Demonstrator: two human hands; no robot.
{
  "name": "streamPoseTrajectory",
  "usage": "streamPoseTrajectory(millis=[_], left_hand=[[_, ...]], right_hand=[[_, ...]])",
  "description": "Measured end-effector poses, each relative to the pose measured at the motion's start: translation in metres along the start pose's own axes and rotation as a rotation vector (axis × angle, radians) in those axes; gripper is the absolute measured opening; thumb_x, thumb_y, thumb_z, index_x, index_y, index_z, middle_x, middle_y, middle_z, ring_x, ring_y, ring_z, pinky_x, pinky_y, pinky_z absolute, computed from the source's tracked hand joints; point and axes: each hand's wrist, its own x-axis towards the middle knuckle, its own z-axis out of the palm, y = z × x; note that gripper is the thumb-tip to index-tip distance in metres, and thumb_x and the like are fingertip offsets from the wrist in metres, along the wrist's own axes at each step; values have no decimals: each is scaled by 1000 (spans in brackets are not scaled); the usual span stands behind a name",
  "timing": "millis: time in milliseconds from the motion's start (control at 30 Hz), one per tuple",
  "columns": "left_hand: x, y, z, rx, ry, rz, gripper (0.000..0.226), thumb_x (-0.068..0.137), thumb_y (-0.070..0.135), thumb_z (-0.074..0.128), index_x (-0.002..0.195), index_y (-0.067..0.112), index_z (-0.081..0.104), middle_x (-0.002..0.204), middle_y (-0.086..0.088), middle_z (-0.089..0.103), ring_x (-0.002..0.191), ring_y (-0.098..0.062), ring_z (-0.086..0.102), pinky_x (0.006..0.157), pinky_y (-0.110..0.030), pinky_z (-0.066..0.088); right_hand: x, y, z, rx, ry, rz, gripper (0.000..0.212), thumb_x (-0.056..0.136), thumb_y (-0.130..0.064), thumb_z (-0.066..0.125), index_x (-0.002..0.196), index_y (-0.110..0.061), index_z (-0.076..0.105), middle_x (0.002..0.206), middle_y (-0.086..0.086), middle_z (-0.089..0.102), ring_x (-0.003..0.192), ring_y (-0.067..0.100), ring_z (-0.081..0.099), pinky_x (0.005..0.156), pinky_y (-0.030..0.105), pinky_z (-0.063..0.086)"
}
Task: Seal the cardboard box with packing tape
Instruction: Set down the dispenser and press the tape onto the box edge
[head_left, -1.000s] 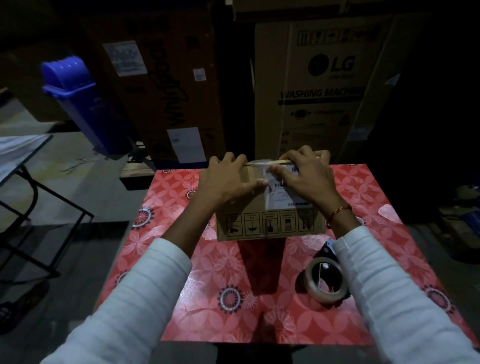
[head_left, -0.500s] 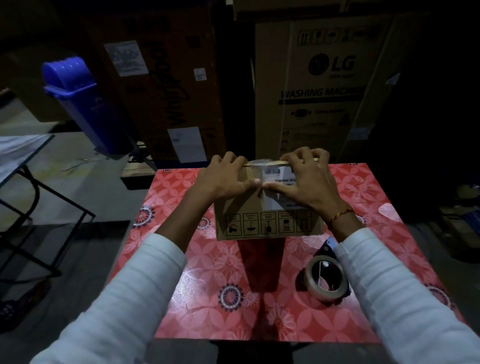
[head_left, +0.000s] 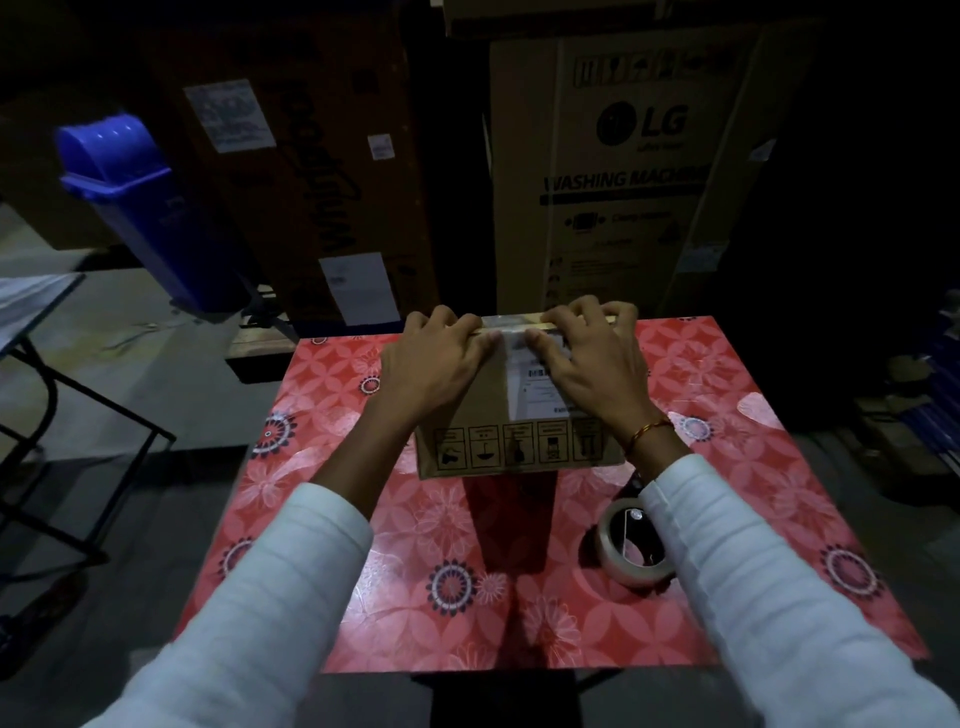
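While my sleeves fill the near edge of the view, these are the things around my hands, nearest first.

Sleeves: white, pushed up short of both wrists.
Tape roll (head_left: 635, 546): lies flat on the red flowered table (head_left: 415, 582), just under my right forearm, near side of my right hand; clear tape, no writing I can read.
Bracelet (head_left: 647, 432): thin, gold and red, on my right wrist.
Cardboard box (head_left: 483, 415): between and under both hands, standing on the table. Its near face has a row of five black handling pictograms along the bottom. A white shipping label (head_left: 535, 384) with a small barcode sits beside my right thumb; its text is too small to read.
Left hand (head_left: 434, 364): palm down on the box's left part, fingers curled over the far top edge, thumb reaching toward the middle. It presses, gripping nothing loose.
Right hand (head_left: 589, 358): mirrored on the right part, fingers over the far edge, thumb laid on the label.
Tape strip (head_left: 511, 323): shiny band along the far top edge, between my fingertips.
Carton beyond my right hand (head_left: 623, 171): printed "LG" and "WASHING MACHINE".
Carton beyond my left hand (head_left: 311, 171): sideways script, unreadable, with white stickers.
Blue bin (head_left: 135, 208): far left of my left hand.
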Motion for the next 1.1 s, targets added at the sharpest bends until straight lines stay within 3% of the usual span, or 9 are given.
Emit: streamPoseTrajectory(millis=[133, 233, 300, 400, 467, 633, 733, 900, 1100], left_hand=[[-1, -4, 1, -36, -19, 19, 49, 102, 57, 28, 141, 34, 46, 145, -4, 44, 128, -26, 40, 84, -41, 39], [-5, -5, 7, -115, 15, -46, 53, 98, 61, 38, 142, 33, 49, 163, -3, 20, 143, -31, 25, 101, -56, 40], [-9, -9, 16, -313, 65, -214, 73, 85, 66, 58, 148, 32, 43, 167, -3, 6, 148, -35, 18, 109, -58, 36], [-17, -17, 30, -758, 74, -448, 122, 61, 65, 82, 158, 30, 17, 161, -10, 30, 143, -35, 35, 109, -55, 41], [-23, -16, 41, -910, 73, -474, 132, 63, 50, 88, 159, 27, 0, 152, -4, 48, 138, -29, 45, 108, -50, 43], [-42, -13, 66, -921, 92, -447, 113, 58, 61, 86, 150, 33, 27, 147, -4, 51, 129, -27, 53, 95, -56, 53], [-54, -27, 83, -994, 33, -441, 120, 49, 69, 87, 151, 41, 29, 158, 2, 41, 141, -20, 43, 102, -53, 50], [-65, -36, 90, -1021, -37, -432, 105, 72, 34, 88, 157, 32, 26, 161, 3, 34, 140, -19, 40, 106, -46, 49], [-68, -40, 102, -884, -73, -433, 95, 78, 31, 83, 156, 21, 31, 163, -1, 30, 147, -24, 32, 117, -47, 34]], right_hand=[[-2, 5, -6, 149, -74, 33, 38, 102, -50, 45, 127, -29, 64, 133, -3, 52, 133, 29, 30, 84, 37, 41], [-7, 9, -2, 302, -92, 111, 35, 99, -48, 55, 127, -30, 66, 147, 1, 43, 139, 34, 28, 107, 50, 38], [-13, 10, 1, 415, -53, 192, 49, 93, -49, 65, 137, -28, 58, 156, 5, 30, 139, 33, 33, 108, 46, 40], [-25, 12, 11, 632, -27, 328, 83, 89, -43, 74, 156, -23, 30, 161, 8, 21, 137, 21, 36, 101, 31, 38], [-33, 14, 21, 723, 7, 377, 94, 88, -42, 76, 160, -22, 19, 160, 10, 32, 138, 21, 42, 104, 31, 40], [-51, 20, 42, 846, -12, 420, 91, 92, -31, 73, 161, -19, 15, 157, 7, 42, 134, 14, 48, 108, 34, 44], [-65, 28, 54, 817, -46, 452, 88, 88, -43, 70, 159, -21, 23, 158, 3, 41, 143, 20, 43, 117, 44, 39], [-75, 34, 67, 936, -90, 503, 67, 100, -12, 56, 160, -14, 25, 165, 4, 32, 151, 17, 30, 125, 40, 27], [-77, 40, 73, 984, -143, 595, 66, 101, 4, 46, 161, -8, 20, 168, 6, 22, 154, 15, 24, 127, 38, 22]])
